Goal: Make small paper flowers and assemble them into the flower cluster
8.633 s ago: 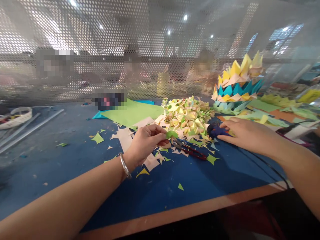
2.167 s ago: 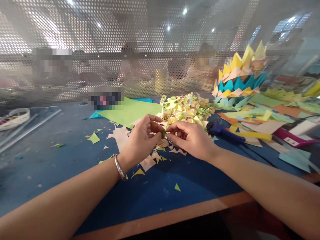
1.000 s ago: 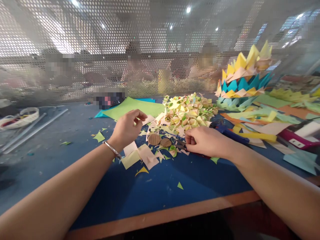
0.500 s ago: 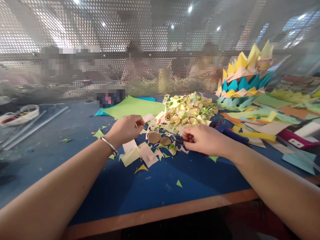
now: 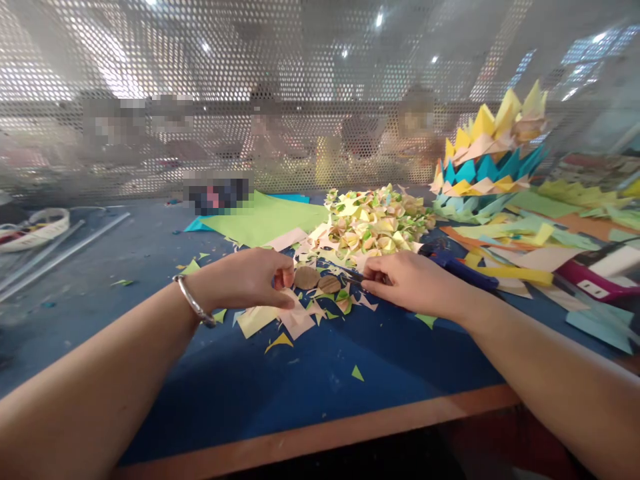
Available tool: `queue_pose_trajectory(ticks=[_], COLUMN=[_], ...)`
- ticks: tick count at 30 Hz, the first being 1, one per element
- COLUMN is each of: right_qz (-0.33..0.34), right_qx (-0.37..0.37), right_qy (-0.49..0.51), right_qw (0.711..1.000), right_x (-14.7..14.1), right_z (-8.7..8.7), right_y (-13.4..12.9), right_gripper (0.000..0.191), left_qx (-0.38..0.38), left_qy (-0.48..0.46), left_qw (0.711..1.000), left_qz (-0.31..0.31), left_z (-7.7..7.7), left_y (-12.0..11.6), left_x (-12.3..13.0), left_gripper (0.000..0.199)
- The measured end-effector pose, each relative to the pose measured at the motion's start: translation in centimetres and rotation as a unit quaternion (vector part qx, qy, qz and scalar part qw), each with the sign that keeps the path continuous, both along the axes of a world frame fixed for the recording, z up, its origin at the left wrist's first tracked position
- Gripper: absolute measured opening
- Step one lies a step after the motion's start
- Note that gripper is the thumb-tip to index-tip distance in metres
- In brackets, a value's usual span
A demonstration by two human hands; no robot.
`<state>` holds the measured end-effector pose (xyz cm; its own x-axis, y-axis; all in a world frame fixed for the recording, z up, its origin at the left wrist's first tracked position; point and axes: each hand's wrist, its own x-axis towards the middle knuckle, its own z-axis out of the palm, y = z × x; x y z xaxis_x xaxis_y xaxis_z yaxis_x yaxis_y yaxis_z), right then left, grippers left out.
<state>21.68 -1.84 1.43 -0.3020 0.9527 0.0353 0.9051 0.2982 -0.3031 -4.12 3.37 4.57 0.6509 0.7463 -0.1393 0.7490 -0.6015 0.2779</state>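
Observation:
My left hand (image 5: 250, 279), a silver bangle at its wrist, has thumb and fingers apart over pale paper pieces (image 5: 295, 321), and nothing shows between them. Dark scissors (image 5: 354, 275) are in my right hand (image 5: 400, 280), whose fingers are curled around the handles. The blades point left. Two round wooden discs (image 5: 305, 277) lie on the blue table (image 5: 310, 393) between my hands. Just behind them rises a heap of small folded paper flowers (image 5: 383, 220). Green and pink scraps surround the discs.
A tiered paper crown shape (image 5: 487, 160) stands at the back right. Nearer are a blue-handled tool (image 5: 465, 270), paper strips and a magenta object (image 5: 595, 279). Green sheets (image 5: 270, 217) lie behind my left hand. Clear sticks (image 5: 70, 253) and a white basket (image 5: 43, 230) are far left.
My left hand has come down and nearer, its thumb and fingers spreading over the pale paper. My right hand has barely moved and still holds the scissors.

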Motion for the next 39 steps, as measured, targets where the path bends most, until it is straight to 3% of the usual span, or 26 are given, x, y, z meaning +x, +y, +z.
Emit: queue_pose_trajectory(ticks=[5,11,17,19,23,27,31,34,39], right_qz=[-0.001,-0.007,-0.011,-0.012,-0.019,-0.05,-0.011,0.035,0.025], right_qx=[-0.017,-0.022,-0.013,-0.014,-0.014,0.031,0.102,0.083,0.105], right_qy=[0.021,0.01,0.014,0.019,0.009,0.059,0.198,0.29,0.308], right_qw=[1.0,1.0,1.0,1.0,1.0,0.997,0.975,0.953,0.945], right_x=[0.0,0.1,0.0,0.0,0.0,-0.2,-0.8,-1.2,-1.2], right_z=[0.0,0.0,-0.2,-0.2,-0.1,-0.1,-0.2,-0.5,-1.0], right_y=[0.1,0.2,0.3,0.3,0.3,0.2,-0.1,-0.2,0.2], right_gripper=[0.017,0.022,0.026,0.027,0.027,0.027,0.031,0.027,0.023], left_qx=[0.006,-0.05,-0.068,-0.065,-0.065,-0.059,-0.031,-0.003,0.03], left_qy=[0.025,0.04,-0.104,-0.213,-0.436,-0.519,-0.529,-0.52,-0.505], left_qw=[1.0,0.998,0.992,0.973,0.889,0.845,0.846,0.854,0.862], left_qz=[0.018,-0.021,0.018,0.06,0.123,0.11,0.052,0.019,0.025], left_z=[-0.1,0.1,-0.5,-1.0,-2.2,-2.8,-3.3,-3.8,-4.4], left_y=[0.0,0.4,1.3,1.6,1.7,0.9,-0.4,-1.0,-0.5], left_x=[-0.1,-0.1,-0.1,0.2,1.1,2.2,3.7,4.8,5.0], left_gripper=[0.017,0.011,0.007,0.009,0.018,0.026,0.025,0.022,0.02])
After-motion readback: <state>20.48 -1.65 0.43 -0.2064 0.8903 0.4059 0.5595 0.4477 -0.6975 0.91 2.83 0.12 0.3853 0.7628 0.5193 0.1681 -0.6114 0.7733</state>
